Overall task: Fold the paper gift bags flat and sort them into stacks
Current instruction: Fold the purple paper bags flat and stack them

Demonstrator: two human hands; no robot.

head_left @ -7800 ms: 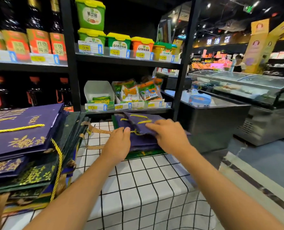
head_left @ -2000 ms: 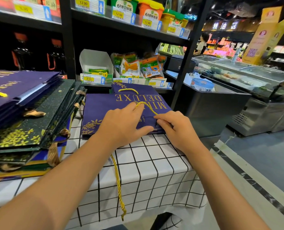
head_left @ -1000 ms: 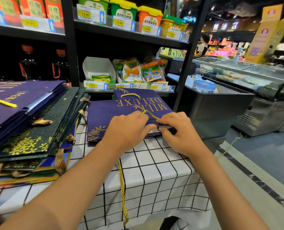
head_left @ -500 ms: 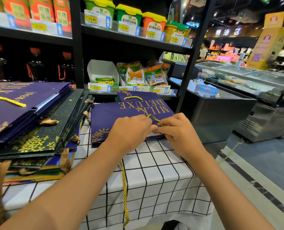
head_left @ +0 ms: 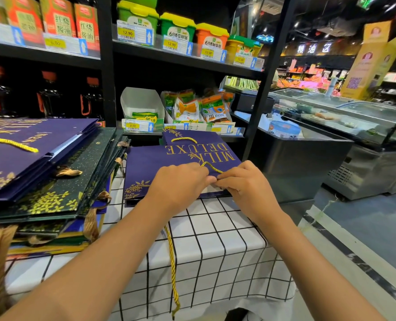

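Already a tall stack [head_left: 41,172] lies sorted, while left hand [head_left: 178,184] and right hand [head_left: 245,184] pinch the cord [head_left: 212,167] of a flattened bag [head_left: 169,158] on the desk [head_left: 215,239].

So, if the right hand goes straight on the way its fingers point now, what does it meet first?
The right hand points left, so it would first meet the left hand; their fingertips already look to be touching over the purple bag.
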